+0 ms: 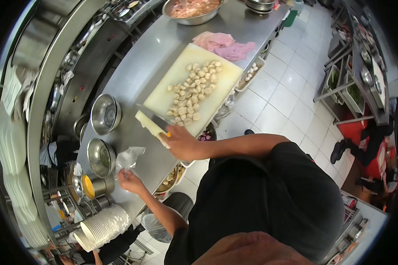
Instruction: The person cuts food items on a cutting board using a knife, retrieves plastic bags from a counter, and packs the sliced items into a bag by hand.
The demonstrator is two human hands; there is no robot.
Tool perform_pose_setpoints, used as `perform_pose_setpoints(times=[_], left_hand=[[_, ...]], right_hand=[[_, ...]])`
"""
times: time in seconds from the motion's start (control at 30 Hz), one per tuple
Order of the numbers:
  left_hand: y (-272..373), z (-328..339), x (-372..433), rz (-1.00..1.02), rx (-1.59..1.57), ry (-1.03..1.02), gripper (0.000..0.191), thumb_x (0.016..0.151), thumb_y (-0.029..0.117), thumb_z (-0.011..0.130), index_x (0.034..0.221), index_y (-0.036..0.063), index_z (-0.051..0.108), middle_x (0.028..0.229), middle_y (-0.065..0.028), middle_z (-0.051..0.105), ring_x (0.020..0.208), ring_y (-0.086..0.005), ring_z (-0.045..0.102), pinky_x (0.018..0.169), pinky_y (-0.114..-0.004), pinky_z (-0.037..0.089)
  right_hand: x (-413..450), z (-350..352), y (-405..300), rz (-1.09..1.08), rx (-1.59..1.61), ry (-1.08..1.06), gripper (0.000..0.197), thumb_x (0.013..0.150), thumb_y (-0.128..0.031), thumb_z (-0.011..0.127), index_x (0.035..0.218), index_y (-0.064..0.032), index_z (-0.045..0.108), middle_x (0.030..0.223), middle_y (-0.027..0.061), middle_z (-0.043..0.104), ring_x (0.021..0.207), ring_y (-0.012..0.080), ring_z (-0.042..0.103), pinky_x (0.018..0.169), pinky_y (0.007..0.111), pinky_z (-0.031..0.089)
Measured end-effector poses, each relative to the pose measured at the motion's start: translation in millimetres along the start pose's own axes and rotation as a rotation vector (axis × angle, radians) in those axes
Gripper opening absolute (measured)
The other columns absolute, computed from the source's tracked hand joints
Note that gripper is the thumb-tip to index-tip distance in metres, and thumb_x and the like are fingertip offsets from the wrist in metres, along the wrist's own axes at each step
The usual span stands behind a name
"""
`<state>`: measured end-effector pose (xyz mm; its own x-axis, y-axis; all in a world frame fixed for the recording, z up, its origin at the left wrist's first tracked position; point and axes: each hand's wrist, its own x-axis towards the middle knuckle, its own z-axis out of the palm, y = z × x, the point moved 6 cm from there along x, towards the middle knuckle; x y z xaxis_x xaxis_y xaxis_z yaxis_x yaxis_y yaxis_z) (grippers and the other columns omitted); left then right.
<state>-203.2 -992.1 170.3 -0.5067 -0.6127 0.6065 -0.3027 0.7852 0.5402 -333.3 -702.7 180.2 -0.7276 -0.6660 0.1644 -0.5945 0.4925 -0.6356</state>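
My right hand (pixel 182 141) grips a large knife (pixel 154 117) by its handle, the blade lying over the near left corner of a pale cutting board (pixel 159 89). Many small beige round pieces of food (pixel 194 89) are spread over the board. A pale strip (pixel 149 126), perhaps the board's edge or a separate piece, runs beside the blade. To the left, my left hand (pixel 129 180) pinches a clear plastic bag (pixel 129 159) above the steel table (pixel 126 135). The bag looks limp; its contents, if any, cannot be told.
Steel bowls (pixel 106 114) line the table's left side, near a container of yellow liquid (pixel 88 186) and stacked white tubs (pixel 102 225). Beyond the board lie a pink cloth (pixel 224 44) and a large bowl of raw meat (pixel 194 20). Another person's arm (pixel 98 256) shows at the bottom left.
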Motion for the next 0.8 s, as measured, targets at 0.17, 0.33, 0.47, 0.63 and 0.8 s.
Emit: perform_pose_setpoints(times=[0.17,0.33,0.47,0.63,0.8], left_hand=[[172.0,12.7,9.0,0.392,-0.02,-0.22,0.016,0.082,-0.009,0.059,0.095,-0.0017,0.065,0.103,-0.0101,0.069,0.093,-0.0216,0.067,0.079,-0.034,0.055],[307.8,108.7,-79.6,-0.778,-1.272,-0.635,0.031,0.091,0.003,0.063,0.122,0.0018,0.059,0.112,-0.01,0.066,0.104,-0.0225,0.065,0.084,-0.034,0.056],[423.3,173.1,-178.2,-1.017,-1.465,-1.253,0.034,0.096,0.01,0.058,0.129,0.0034,0.055,0.12,-0.0099,0.064,0.112,-0.0215,0.063,0.089,-0.037,0.056],[586.3,201.0,-270.6,-0.398,-1.157,-1.694,0.046,0.089,0.003,0.072,0.132,0.0036,0.054,0.128,-0.0083,0.06,0.111,-0.0208,0.062,0.099,-0.034,0.051],[716.9,179.8,-315.4,0.894,-0.714,-1.14,0.083,0.063,0.01,0.087,0.136,0.0069,0.048,0.142,-0.0175,0.039,0.131,-0.0404,0.043,0.1,-0.046,0.049]], right_hand=[[-19.7,-128.0,-45.0,-0.273,0.122,0.254,0.079,0.083,-0.019,0.074,0.153,-0.0124,0.038,0.148,0.0295,0.033,0.137,0.0475,0.033,0.114,0.055,0.029],[-78.6,-169.2,26.7,-0.223,0.22,0.322,0.074,0.084,-0.018,0.071,0.152,-0.0117,0.04,0.153,0.0321,0.031,0.142,0.0517,0.031,0.118,0.055,0.027],[-170.8,-236.2,132.4,-0.039,0.287,0.471,0.064,0.081,-0.012,0.07,0.143,-0.0093,0.051,0.148,0.0303,0.041,0.139,0.0489,0.038,0.115,0.052,0.034],[-317.1,-329.8,256.8,0.272,0.247,0.744,0.05,0.075,0.001,0.06,0.125,-0.003,0.058,0.122,0.0247,0.061,0.122,0.0447,0.056,0.105,0.047,0.045],[-402.0,-395.6,326.8,0.851,0.29,0.605,0.033,0.079,0.001,0.056,0.111,0.0001,0.057,0.102,0.0241,0.066,0.096,0.0452,0.065,0.086,0.046,0.052]])
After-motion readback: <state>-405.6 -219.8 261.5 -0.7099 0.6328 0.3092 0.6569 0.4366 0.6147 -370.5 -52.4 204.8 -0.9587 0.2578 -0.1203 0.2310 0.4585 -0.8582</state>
